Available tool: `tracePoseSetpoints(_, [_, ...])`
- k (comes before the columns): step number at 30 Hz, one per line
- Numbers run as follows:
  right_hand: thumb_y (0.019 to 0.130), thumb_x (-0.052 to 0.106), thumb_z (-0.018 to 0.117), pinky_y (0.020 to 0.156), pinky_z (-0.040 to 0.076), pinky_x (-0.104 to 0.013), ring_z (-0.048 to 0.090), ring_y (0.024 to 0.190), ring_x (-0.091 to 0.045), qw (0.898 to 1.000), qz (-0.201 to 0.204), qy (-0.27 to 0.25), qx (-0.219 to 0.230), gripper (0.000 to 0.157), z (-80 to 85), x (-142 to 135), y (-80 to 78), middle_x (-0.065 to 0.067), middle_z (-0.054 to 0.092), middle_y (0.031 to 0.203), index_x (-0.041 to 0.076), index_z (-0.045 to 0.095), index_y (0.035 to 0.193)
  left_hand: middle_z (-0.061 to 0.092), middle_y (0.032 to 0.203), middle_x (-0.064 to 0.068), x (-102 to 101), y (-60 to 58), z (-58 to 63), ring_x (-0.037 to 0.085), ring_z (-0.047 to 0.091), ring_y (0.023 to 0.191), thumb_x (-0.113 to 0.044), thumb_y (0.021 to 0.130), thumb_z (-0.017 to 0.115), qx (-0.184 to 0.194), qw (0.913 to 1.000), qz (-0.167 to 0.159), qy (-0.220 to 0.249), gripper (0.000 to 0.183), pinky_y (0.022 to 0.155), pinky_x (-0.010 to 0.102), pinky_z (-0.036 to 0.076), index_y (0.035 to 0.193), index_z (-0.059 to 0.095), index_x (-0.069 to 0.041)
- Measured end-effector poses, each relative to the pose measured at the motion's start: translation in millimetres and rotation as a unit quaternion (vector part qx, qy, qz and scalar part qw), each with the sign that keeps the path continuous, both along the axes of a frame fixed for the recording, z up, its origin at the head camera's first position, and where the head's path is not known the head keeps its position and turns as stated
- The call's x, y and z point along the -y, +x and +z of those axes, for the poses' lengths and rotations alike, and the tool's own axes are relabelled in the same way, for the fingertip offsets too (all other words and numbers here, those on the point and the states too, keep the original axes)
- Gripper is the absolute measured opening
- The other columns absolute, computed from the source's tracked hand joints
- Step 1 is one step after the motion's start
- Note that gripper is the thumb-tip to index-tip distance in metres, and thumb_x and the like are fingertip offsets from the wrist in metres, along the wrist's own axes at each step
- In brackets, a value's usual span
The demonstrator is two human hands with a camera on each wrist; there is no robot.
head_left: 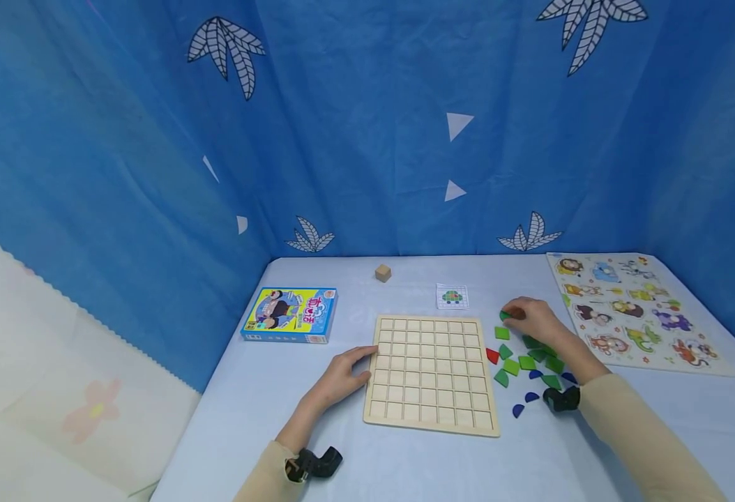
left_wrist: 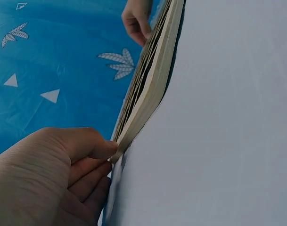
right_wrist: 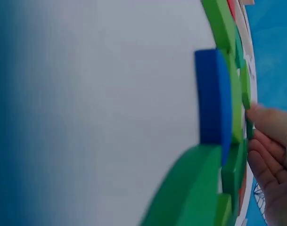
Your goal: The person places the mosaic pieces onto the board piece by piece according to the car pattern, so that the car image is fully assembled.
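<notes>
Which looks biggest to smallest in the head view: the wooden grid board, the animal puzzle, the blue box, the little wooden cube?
1. Animal puzzle and wooden grid board: they look close in size, so I would not rank one over the other.
2. Blue box.
3. Little wooden cube, clearly smallest, though it lies farthest back.

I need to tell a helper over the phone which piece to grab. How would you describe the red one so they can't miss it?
Start at the wooden grid board in the middle of the table. Just off its right edge lies a scatter of flat green and blue pieces. The red piece sits nearest the board, the only red one among them.
</notes>
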State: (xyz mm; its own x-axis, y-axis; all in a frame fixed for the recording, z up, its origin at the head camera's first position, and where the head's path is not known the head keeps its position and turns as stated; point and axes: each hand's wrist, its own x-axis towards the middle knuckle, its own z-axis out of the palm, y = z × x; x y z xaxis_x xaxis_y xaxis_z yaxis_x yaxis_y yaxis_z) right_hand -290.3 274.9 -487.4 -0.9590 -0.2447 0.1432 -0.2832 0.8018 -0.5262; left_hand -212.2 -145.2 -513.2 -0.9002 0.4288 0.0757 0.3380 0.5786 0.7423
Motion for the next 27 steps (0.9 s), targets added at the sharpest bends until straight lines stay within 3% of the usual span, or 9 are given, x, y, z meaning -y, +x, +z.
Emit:
tracePoseSetpoints(4, [0.087, 0.008, 0.066, 0.086, 0.050, -0.049, 0.058, 0.098, -0.036, 0.999, -0.012, -0.041, 0.027, 0.033, -5.0, -5.3, 0.4, -0.020, 0.062, 0.108, -0.005, 0.061, 0.117, 0.050, 0.136, 0.007, 0.6, -0.1, -0.4, 0.022, 0.044, 0.127, -0.004, 0.088, 0.062, -0.003, 1.0000, 0.001, -0.001, 0.050, 0.105, 0.037, 0.038, 0.136, 0.051, -0.008])
tracePoseSetpoints(9, [0.088, 0.001, 0.061, 0.094, 0.044, -0.053, 0.053, 0.112, -0.040, 0.998, 0.013, -0.051, 0.040, 0.039, -10.3, -9.4, -0.1, -0.023, 0.057, 0.122, -0.003, 0.057, 0.127, 0.051, 0.136, 0.007, 0.8, -0.4, -1.6, 0.022, 0.045, 0.127, -0.004, 0.088, 0.062, -0.006, 1.0000, -0.003, 0.003, 0.050, 0.104, 0.036, 0.039, 0.136, 0.051, -0.007])
tracePoseSetpoints(13, [0.087, -0.001, 0.063, 0.091, 0.046, -0.053, 0.055, 0.108, -0.040, 0.999, 0.028, -0.037, 0.022, 0.036, -9.6, -9.4, 0.2, -0.023, 0.060, 0.118, -0.004, 0.060, 0.123, 0.051, 0.136, 0.008, 0.7, -0.4, -1.9, 0.022, 0.044, 0.127, -0.004, 0.087, 0.062, -0.009, 0.9999, -0.005, 0.006, 0.050, 0.104, 0.037, 0.039, 0.136, 0.050, -0.006])
tracePoseSetpoints(18, [0.086, 0.003, 0.066, 0.087, 0.049, -0.051, 0.059, 0.100, -0.038, 0.999, 0.007, -0.032, 0.003, 0.032, -2.8, -6.0, 2.4, -0.022, 0.063, 0.110, -0.005, 0.062, 0.117, 0.050, 0.137, 0.008, 0.1, 0.6, -1.4, 0.023, 0.043, 0.128, -0.005, 0.087, 0.062, -0.007, 0.9999, -0.005, 0.009, 0.050, 0.105, 0.037, 0.038, 0.136, 0.050, -0.007])
tracePoseSetpoints(22, [0.086, 0.009, 0.069, 0.083, 0.052, -0.048, 0.062, 0.094, -0.036, 0.998, -0.015, -0.060, -0.014, 0.032, 10.8, 3.6, 5.3, -0.021, 0.065, 0.105, -0.006, 0.063, 0.114, 0.050, 0.137, 0.008, 0.1, 1.1, -1.3, 0.024, 0.043, 0.128, -0.005, 0.087, 0.062, -0.005, 0.9999, -0.006, 0.007, 0.050, 0.106, 0.039, 0.037, 0.136, 0.050, -0.007])
tracePoseSetpoints(27, [0.085, 0.012, 0.071, 0.076, 0.056, -0.042, 0.064, 0.088, -0.031, 0.994, 0.007, -0.102, -0.026, 0.032, 30.6, 36.5, 13.2, -0.018, 0.067, 0.099, -0.006, 0.065, 0.111, 0.050, 0.137, 0.007, 0.3, 0.1, -1.6, 0.022, 0.042, 0.129, -0.005, 0.088, 0.062, -0.001, 1.0000, -0.002, 0.007, 0.050, 0.106, 0.038, 0.036, 0.137, 0.050, -0.008])
